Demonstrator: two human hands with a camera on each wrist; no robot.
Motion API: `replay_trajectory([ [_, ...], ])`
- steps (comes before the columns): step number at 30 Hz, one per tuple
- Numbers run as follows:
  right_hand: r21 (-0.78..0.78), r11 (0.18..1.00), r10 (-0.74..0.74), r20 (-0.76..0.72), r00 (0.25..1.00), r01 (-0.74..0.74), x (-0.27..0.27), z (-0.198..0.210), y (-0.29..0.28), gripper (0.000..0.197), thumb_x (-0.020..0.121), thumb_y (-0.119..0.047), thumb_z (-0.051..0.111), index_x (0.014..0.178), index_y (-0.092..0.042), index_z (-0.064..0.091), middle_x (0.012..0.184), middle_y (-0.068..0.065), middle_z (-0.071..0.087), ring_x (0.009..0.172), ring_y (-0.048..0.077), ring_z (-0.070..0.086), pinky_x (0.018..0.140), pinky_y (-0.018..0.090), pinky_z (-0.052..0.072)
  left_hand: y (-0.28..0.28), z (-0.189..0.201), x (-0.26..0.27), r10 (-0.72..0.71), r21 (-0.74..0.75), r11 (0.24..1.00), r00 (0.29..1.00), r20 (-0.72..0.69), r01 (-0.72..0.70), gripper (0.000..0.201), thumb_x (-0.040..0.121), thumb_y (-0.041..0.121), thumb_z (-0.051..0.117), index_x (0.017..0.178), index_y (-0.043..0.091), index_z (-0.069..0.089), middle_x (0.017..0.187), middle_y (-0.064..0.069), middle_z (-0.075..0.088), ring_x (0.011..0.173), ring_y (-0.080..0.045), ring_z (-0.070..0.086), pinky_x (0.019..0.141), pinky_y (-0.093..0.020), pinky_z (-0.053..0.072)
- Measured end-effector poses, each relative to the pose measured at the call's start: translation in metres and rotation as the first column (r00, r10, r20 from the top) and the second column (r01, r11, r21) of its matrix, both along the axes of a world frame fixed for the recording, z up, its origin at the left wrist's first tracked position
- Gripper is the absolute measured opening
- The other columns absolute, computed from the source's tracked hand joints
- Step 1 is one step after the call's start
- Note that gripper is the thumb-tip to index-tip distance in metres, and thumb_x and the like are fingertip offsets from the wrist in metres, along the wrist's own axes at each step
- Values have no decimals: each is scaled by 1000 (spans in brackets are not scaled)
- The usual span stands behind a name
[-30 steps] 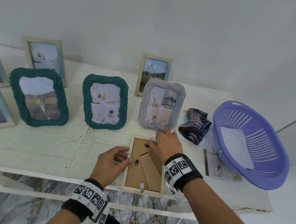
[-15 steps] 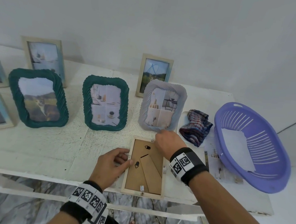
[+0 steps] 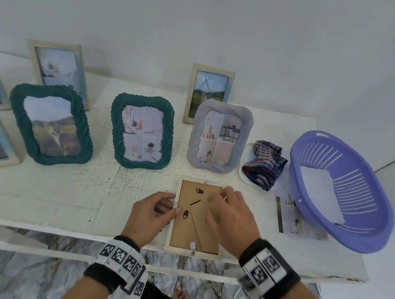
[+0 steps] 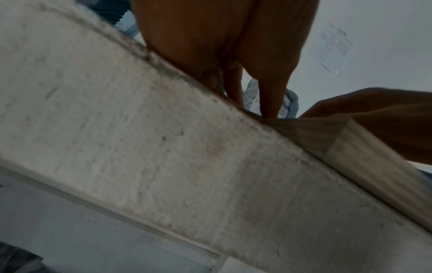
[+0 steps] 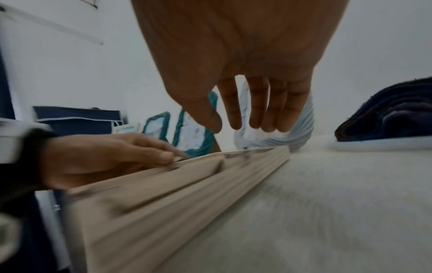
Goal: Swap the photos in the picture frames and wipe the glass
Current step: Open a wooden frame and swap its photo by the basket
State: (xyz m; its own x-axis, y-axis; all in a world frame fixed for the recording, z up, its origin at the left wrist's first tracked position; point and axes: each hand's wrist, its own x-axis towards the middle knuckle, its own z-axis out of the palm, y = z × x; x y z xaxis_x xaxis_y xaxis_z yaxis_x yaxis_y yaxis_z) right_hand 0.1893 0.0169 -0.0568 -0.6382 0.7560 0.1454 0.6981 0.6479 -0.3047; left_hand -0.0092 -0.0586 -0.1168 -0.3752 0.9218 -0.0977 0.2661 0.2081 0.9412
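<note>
A light wooden frame (image 3: 184, 233) lies face down at the table's front edge, its brown backing and folded stand up. My left hand (image 3: 174, 204) holds the frame's left rail, thumb on top and fingers curled against the side; the right wrist view shows those fingertips (image 5: 163, 155) at the rail. My right hand (image 3: 219, 202) hovers over the upper right of the backing. Its fingers (image 5: 257, 110) hang straight and loose above the frame (image 5: 187, 194), holding nothing. A folded checked cloth (image 3: 265, 163) lies on a white tray to the right.
Behind the flat frame stand a grey-blue wavy frame (image 3: 220, 137) and two green frames (image 3: 141, 132) (image 3: 51, 125); more wooden frames line the back and left. A purple basket (image 3: 352, 189) holding white paper sits at the right, a loose photo (image 3: 293, 217) beside it.
My right hand drew back from the frame's far top edge toward me and now hangs over the backing. The left hand stayed at the left rail.
</note>
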Motion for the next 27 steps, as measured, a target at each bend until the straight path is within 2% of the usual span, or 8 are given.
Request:
replay_trajectory([
  [3,15,1000,12,19,1000,-13,9,-4,-41,26,83,-43,53,85,-19,62,86,-2,53,75,14,47,64,29,50,1,0,0,3,-3,1000,1000,-14,-3,29,78,20,82,103,27,70,85,6,70,75,-4,64,71,-13,52],
  [7,46,999,-12,100,995,7,12,-15,-76,37,77,-55,60,74,-18,63,81,-1,52,73,19,48,61,31,45,0,0,0,1,-3,1000,1000,-11,-1,29,78,21,82,104,27,70,86,7,70,75,-3,64,71,-12,50],
  [10,65,997,-45,161,986,35,9,-27,-85,32,79,-50,58,79,-18,62,84,0,52,75,21,48,62,34,47,0,-1,-1,4,-6,1000,1000,-7,-4,29,78,21,82,103,29,69,85,7,70,74,-3,63,72,-13,51],
  [16,76,995,-68,93,993,61,5,-34,-85,14,81,-33,55,83,-19,57,87,-1,49,78,20,44,66,33,46,0,0,0,15,0,1000,1000,11,-15,28,79,20,81,104,26,70,86,6,69,72,-1,63,65,-16,54],
  [21,56,998,-28,45,999,26,10,-36,-84,9,82,-27,58,86,-20,54,89,-2,47,78,20,44,67,34,44,0,-3,-1,22,-2,1000,1000,9,-22,30,79,20,81,107,22,71,86,5,69,71,-1,63,67,-24,58],
  [24,27,999,-42,17,999,41,13,-36,-83,11,79,-29,58,86,-21,58,88,-3,48,78,19,44,66,34,43,-1,-4,-2,25,-5,1000,1000,10,-25,30,79,19,81,108,21,70,87,5,69,72,-1,63,67,-25,59],
  [27,20,997,-73,43,996,72,9,-35,-83,19,80,-40,55,82,-22,60,85,-4,50,78,18,45,68,32,41,-1,-4,-1,27,-3,1000,1000,2,-27,30,79,20,81,107,23,70,86,5,69,72,-2,63,66,-24,58],
])
